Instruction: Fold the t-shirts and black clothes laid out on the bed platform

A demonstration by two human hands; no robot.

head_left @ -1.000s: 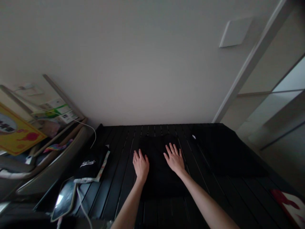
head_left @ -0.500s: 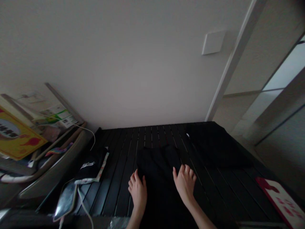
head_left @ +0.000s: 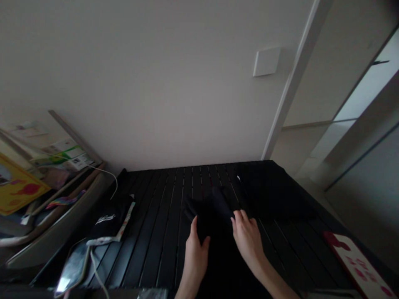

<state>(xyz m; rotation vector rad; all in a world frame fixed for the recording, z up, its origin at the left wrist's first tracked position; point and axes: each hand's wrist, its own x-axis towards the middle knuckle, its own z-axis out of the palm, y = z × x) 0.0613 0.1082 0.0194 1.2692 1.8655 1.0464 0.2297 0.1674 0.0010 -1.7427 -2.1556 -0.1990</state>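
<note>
A black cloth garment (head_left: 220,211) lies bunched on the dark slatted table (head_left: 156,236), its lower part running toward me. My left hand (head_left: 196,259) grips its left side, with the thumb raised and the fingers under the fabric. My right hand (head_left: 247,238) pinches the right side with closed fingers. A folded black cloth (head_left: 274,193) lies just beyond my right hand, not touched by it. The garment's exact shape is hard to read in the dark.
A black pouch with white lettering (head_left: 109,218) and a phone (head_left: 71,265) with a white cable lie at the left table edge. A red-and-white card (head_left: 355,261) lies at the front right. A shelf with papers and a yellow sign (head_left: 18,187) stands left.
My hands have drawn closer together and gathered the garment, which now looks narrower and more bunched. The view has also shifted slightly, with the table's surroundings sliding left.
</note>
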